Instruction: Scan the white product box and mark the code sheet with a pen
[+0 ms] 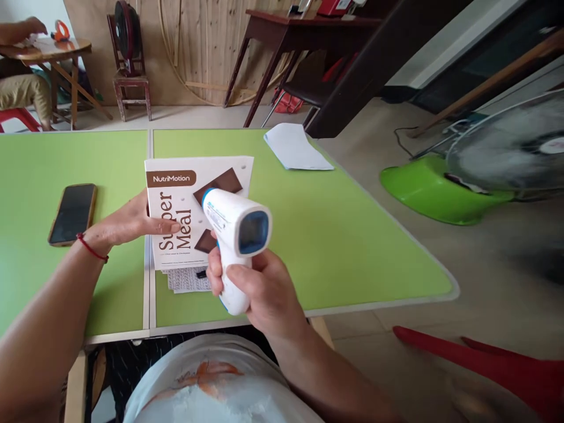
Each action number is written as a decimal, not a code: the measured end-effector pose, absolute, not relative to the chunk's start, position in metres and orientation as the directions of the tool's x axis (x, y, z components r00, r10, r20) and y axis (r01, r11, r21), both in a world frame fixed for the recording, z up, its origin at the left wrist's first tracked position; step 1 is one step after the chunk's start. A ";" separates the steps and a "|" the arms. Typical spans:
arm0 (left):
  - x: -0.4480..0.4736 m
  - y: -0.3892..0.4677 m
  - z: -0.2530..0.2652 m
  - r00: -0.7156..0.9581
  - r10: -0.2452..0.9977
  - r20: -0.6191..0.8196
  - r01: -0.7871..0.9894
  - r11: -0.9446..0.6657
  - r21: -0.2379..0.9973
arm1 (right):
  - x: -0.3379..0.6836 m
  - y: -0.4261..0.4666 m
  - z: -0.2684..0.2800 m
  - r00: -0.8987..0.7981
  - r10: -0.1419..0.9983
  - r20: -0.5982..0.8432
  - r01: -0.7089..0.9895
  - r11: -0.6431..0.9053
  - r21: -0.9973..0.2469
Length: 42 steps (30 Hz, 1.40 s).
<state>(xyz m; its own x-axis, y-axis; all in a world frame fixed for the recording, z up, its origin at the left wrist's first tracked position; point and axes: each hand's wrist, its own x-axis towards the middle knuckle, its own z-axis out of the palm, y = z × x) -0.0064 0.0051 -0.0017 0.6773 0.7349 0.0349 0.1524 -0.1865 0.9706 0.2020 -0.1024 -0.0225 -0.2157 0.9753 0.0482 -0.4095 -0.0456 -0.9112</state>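
Observation:
My left hand (132,220) grips the left side of a white and brown box (171,205) printed "NutriMotion Super Meal", thumb across its front and the other fingers hidden behind. The box is held up over the green table (352,252). In my right hand (259,288) is a white and blue infrared thermometer (233,229), its dark screen facing me and its front end toward the box, overlapping it in view. Whether the two touch I cannot tell. Beneath the box lies a printed sheet (187,281) with a small black object on it, partly covered.
A phone (73,214) lies left of my left hand. White papers (295,147) rest at the table's far right corner. On the right stands a fan with a green base (440,191), near something red (484,364). A person's hand (33,26) shows at a wooden table, far left.

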 end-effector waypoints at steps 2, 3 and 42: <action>-0.006 0.006 -0.001 0.687 0.725 0.045 0.136 -0.190 0.972 | 0.199 -0.100 -0.026 -0.208 0.977 0.050 -0.419 -0.043 -0.907; -0.005 0.005 -0.001 0.687 0.725 0.051 0.129 -0.190 0.973 | 0.199 -0.098 -0.027 -0.201 0.978 0.050 -0.417 -0.039 -0.908; -0.007 0.007 0.001 0.686 0.723 0.080 0.175 -0.270 0.947 | 0.180 -0.094 -0.033 -0.187 0.982 -0.003 -0.441 -0.087 -0.893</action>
